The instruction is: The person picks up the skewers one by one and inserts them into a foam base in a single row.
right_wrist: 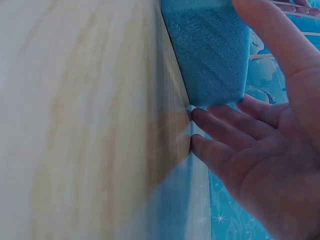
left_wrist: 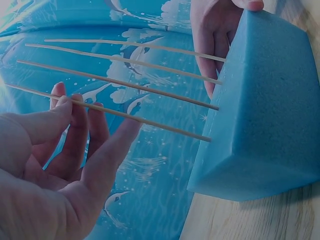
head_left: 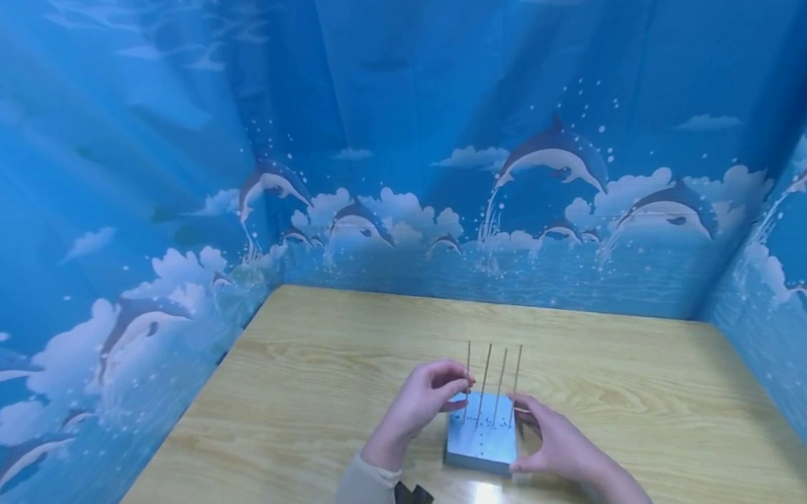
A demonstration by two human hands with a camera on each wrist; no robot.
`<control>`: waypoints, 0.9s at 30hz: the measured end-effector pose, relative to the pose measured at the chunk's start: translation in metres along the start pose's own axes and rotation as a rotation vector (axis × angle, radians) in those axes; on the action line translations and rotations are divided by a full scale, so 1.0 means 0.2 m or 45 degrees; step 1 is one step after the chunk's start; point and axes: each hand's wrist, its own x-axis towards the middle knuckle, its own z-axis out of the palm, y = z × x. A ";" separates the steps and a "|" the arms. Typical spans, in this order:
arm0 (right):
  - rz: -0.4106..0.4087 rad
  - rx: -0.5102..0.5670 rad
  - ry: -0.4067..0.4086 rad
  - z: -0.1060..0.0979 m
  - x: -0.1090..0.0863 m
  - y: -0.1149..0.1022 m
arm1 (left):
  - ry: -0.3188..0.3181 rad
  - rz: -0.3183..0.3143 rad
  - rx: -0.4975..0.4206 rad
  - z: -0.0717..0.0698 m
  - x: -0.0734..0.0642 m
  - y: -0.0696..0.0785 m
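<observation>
A light blue foam block (head_left: 481, 446) sits on the table, its top pricked with small dark holes. Several thin wooden skewers (head_left: 503, 375) stand upright in it in a row. With thumb and fingertips, my left hand (head_left: 423, 398) pinches the leftmost skewer (left_wrist: 170, 129) partway up, whose lower end meets the foam in the left wrist view. My right hand (head_left: 558, 443) grips the block's right side, thumb at the near corner and fingers towards the far corner. In the right wrist view its fingertips touch the block's (right_wrist: 210, 55) lower side.
The wood-grain table (head_left: 315, 369) carries the block near its front. Blue dolphin-print sheets (head_left: 394, 168) hang behind and on both sides of it. A black strap piece (head_left: 414, 499) sits at my left sleeve.
</observation>
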 end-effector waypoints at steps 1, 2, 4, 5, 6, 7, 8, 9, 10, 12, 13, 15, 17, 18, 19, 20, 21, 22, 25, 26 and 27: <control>-0.001 -0.002 0.002 0.00 0.00 0.00 | 0.001 -0.001 0.003 0.00 0.00 0.00; -0.001 -0.004 0.004 0.00 0.00 0.00 | 0.002 -0.003 0.003 0.00 0.00 0.00; -0.004 -0.009 0.006 0.00 0.00 0.00 | 0.004 -0.001 0.003 0.00 0.00 -0.01; -0.005 -0.011 0.004 0.00 0.00 0.00 | 0.006 0.001 0.005 0.00 0.00 -0.01; -0.007 -0.015 0.003 0.00 0.00 0.00 | 0.007 -0.004 0.005 0.00 0.00 -0.01; -0.009 -0.014 0.002 0.00 0.00 0.00 | 0.010 -0.002 0.007 0.00 0.00 -0.01; -0.011 -0.010 0.000 0.01 0.00 0.00 | 0.011 -0.002 0.007 0.00 0.00 -0.01; -0.014 -0.007 -0.001 0.01 0.00 0.00 | 0.011 0.002 0.011 0.00 0.00 -0.01; -0.015 -0.009 -0.002 0.01 0.00 0.00 | 0.011 0.002 0.014 0.00 0.00 -0.01; -0.015 -0.002 0.000 0.01 0.00 0.01 | 0.006 0.003 0.017 0.00 0.00 -0.01; -0.014 0.001 0.000 0.01 0.00 0.01 | 0.006 0.002 0.017 0.00 0.00 -0.01; -0.012 0.002 0.001 0.01 0.00 0.01 | 0.004 0.001 0.014 0.00 0.01 -0.01; -0.010 0.015 0.000 0.01 0.00 0.01 | 0.002 -0.002 0.009 0.00 0.01 -0.01; -0.008 0.021 -0.001 0.01 0.00 0.01 | 0.000 0.003 0.009 0.00 0.01 -0.01; -0.016 0.021 -0.001 0.01 0.00 0.01 | 0.001 0.002 0.011 0.00 0.01 -0.01; -0.016 0.022 0.001 0.00 0.00 0.01 | 0.001 0.002 0.012 0.00 0.01 -0.01; -0.016 0.024 0.002 0.00 0.00 0.01 | 0.002 0.002 0.013 0.00 0.01 -0.01; -0.016 0.025 0.004 0.00 0.00 0.00 | 0.005 0.006 0.013 0.00 0.01 -0.01; -0.009 0.013 0.003 0.00 0.00 0.00 | 0.023 0.012 0.021 0.01 0.01 -0.01; 0.007 0.012 0.001 0.00 0.00 0.00 | 0.032 0.017 0.026 0.01 0.01 -0.01; 0.010 0.011 -0.002 0.00 0.00 0.00 | 0.041 0.020 0.031 0.01 0.00 -0.01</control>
